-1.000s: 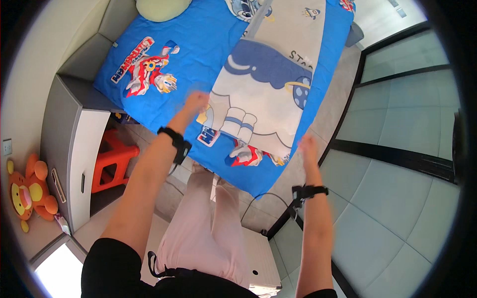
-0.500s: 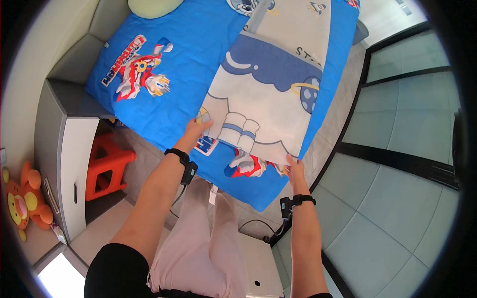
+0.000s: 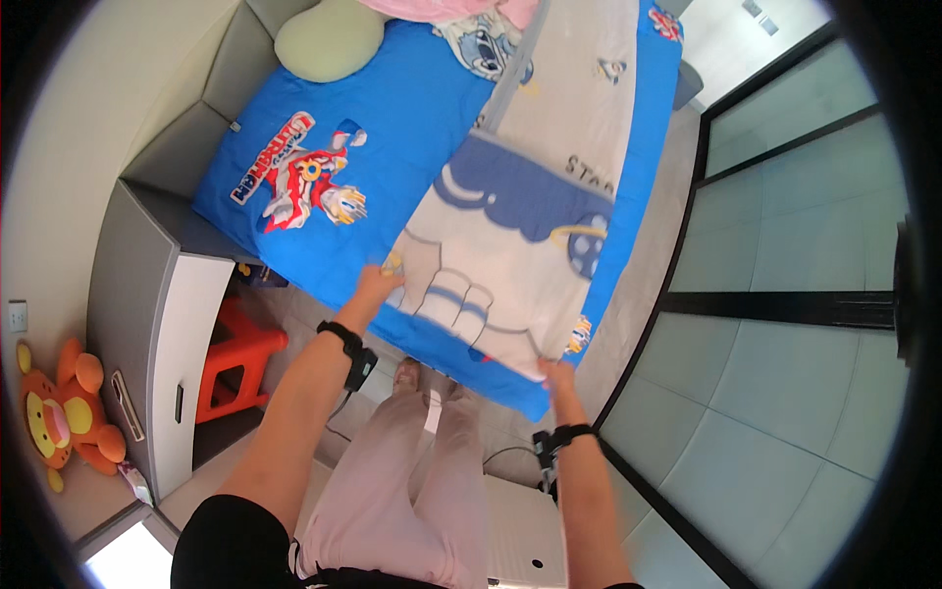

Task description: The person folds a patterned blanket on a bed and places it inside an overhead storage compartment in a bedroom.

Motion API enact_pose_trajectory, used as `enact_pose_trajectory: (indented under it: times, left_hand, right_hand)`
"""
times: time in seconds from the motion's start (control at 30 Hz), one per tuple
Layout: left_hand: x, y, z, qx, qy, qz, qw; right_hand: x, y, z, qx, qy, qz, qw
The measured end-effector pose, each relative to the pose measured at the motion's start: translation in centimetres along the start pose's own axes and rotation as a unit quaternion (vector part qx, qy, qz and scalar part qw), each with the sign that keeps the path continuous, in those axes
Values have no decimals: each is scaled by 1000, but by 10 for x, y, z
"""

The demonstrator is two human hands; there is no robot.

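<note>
A long beige-and-blue printed sheet (image 3: 510, 221) lies along the blue cartoon bedcover (image 3: 397, 108), its near end hanging close to the bed's foot edge. At the near left corner my left hand (image 3: 377, 287) is closed on the sheet, thumb uppermost. My right hand (image 3: 556, 376) pinches the near right corner, lower and closer to the bed's corner. Between them the near end is held fairly taut. Each wrist wears a black strap with a small box. The far end of the sheet runs out of view at the top.
A green pillow (image 3: 329, 39) and pink cloth (image 3: 432, 8) lie on the far part of the bed. On the left stand a grey-and-white cabinet (image 3: 201, 363), a red stool (image 3: 235, 358) and a plush tiger (image 3: 64, 412). Black-framed panels (image 3: 775, 383) line the right side.
Both hands, still gripping the corners, have drawn the sheet's near end closer to the bed's foot edge, covering more of the bedcover there. The view has shifted to show more of the far bed.
</note>
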State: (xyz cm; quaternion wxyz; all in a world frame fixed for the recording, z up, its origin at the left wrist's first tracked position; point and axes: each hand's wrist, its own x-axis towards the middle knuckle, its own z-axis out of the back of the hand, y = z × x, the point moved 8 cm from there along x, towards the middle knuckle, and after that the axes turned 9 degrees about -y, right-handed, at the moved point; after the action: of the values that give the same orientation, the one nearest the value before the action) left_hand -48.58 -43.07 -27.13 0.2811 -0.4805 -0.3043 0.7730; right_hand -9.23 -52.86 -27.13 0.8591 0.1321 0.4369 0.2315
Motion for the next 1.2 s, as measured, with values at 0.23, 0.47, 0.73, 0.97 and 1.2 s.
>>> enact_pose_trajectory:
  times: [0.23,0.47,0.73,0.97,1.2]
  left_hand:
    - [-36,56,73,67,-151,-127,978]
    - [-70,92,53,314,58,-104,942]
    - [-153,26,53,217,202,-187,937]
    - [-216,-27,28,410,357,-394,742]
    - [-259,-90,3,453,316,-527,646]
  right_hand:
    - [-42,-87,-66,84,-33,19,996]
    - [-77,-63,-17,-247,-83,158,953]
    - [-231,-42,27,-192,-41,327,925]
    - [-309,-66,83,-246,-78,234,937]
    - [-318,-53,119,-200,-109,265,937]
